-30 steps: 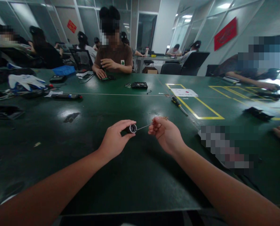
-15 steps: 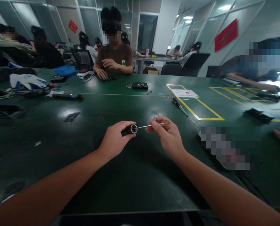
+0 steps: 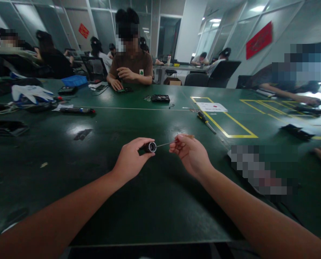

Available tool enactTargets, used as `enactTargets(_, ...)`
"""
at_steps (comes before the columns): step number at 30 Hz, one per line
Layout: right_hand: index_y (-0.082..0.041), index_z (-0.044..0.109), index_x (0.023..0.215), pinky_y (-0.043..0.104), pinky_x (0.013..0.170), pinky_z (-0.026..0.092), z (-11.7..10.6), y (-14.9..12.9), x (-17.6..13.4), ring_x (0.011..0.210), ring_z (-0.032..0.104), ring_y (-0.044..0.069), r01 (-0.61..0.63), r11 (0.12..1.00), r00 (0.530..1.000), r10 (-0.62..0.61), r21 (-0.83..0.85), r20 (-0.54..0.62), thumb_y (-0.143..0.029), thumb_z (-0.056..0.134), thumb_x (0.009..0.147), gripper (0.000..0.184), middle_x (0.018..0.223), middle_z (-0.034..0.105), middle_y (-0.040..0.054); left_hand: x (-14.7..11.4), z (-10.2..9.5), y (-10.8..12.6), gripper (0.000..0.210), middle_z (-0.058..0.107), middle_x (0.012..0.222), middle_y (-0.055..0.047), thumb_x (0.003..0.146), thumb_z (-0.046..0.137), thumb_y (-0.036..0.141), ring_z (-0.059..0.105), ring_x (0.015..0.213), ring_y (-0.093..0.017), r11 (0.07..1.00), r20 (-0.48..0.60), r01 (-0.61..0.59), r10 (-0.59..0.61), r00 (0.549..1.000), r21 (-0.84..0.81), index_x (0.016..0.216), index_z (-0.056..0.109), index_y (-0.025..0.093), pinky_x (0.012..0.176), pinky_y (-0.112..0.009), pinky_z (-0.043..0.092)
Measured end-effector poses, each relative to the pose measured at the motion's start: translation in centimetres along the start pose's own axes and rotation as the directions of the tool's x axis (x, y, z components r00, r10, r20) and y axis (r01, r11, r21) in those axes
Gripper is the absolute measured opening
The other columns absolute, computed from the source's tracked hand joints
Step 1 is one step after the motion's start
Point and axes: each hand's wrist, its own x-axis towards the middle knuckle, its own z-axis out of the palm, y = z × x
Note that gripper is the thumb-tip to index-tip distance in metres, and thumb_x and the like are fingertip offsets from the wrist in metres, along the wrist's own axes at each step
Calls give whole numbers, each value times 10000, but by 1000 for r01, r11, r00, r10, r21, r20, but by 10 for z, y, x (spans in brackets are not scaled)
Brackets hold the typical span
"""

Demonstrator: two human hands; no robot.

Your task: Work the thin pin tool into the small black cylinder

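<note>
Head view, left hand (image 3: 130, 160): thumb and fingers pinch the dark cylinder (image 3: 152, 147) from above and below, seemingly so its hollow, silver-rimmed end stays uncovered.
Cylinder: held above the green table (image 3: 149, 212), between the hands, its hollow end angled toward the camera, perhaps for a view inside.
Right hand (image 3: 194, 154): fingertips narrowed around the thin tool (image 3: 165, 144), a light grip that probably suits small turns or fine aiming.
Thin tool: its shaft slants down leftward to the cylinder's rim; whether the tip goes inside, I cannot tell.
Yellow-and-black screwdriver (image 3: 206, 121): lies beyond the right hand, apart from it, presumably leaving working room.
</note>
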Motion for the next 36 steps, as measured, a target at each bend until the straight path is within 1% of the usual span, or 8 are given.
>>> enactTargets(4,-189,707,806,286,664,583,4,0,-4,655,710,159,89,995,996,-89,-41,14,-348,841,778,209,685,736,9,0,-1,1,397,760,1144,-37,786,810,78,711,1055,-209,1000,2,-9,9,1000,13,1150,731,214,992,-393,569)
enactTargets(15,-203,718,916,364,758,602,2,5,-6,709,735,182,140,962,990,-130,-236,59,-458,821,829,289,768,772,28,-1,-2,3,394,751,1122,-20,778,820,80,699,1027,-186,1000,4,1,-1,1000,19,1137,726,213,961,-357,563)
enactTargets(17,-205,740,907,340,714,578,1,4,-7,678,702,167,202,917,979,-187,-343,79,-465,804,845,274,745,753,19,-1,-2,2,396,750,1123,-21,775,826,86,699,1028,-189,1000,2,4,-4,1000,22,1136,726,213,963,-361,561)
enactTargets(21,-212,782,847,293,567,460,-2,-2,-9,580,585,135,308,736,944,-316,-603,96,-473,808,834,263,639,667,-10,0,-2,3,383,751,1118,-25,787,816,91,700,1021,-194,1000,7,14,-14,1000,22,1138,727,216,950,-365,564)
enactTargets(24,-210,780,841,294,553,431,-3,-7,-10,585,572,140,323,680,939,-318,-658,131,-442,818,820,235,661,678,-3,0,-2,3,389,753,1107,-21,778,825,93,702,1012,-191,1000,6,13,-13,1000,13,1134,729,217,947,-361,564)
enactTargets(27,-209,735,842,292,576,437,-1,-10,-10,611,590,143,323,693,945,-276,-645,177,-378,831,801,198,701,685,-8,0,-2,2,373,755,1110,-25,774,823,84,704,1022,-196,1000,-1,4,-4,1000,22,1112,735,213,952,-365,564)
enactTargets(31,-212,659,822,274,543,388,0,-11,-9,565,532,123,282,730,959,-202,-622,197,-348,848,779,237,655,611,-42,1,-2,1,372,752,1137,-31,784,814,88,704,1042,-198,1000,4,8,-8,1000,24,1125,734,214,963,-371,560)
enactTargets(36,-211,664,886,313,678,470,-5,-6,-6,685,600,154,295,837,942,-174,-460,287,-409,717,911,207,735,649,-10,1,-2,0,380,754,1114,-27,776,819,90,705,1019,-201,999,-5,30,-30,1000,26,1123,735,219,951,-378,564)
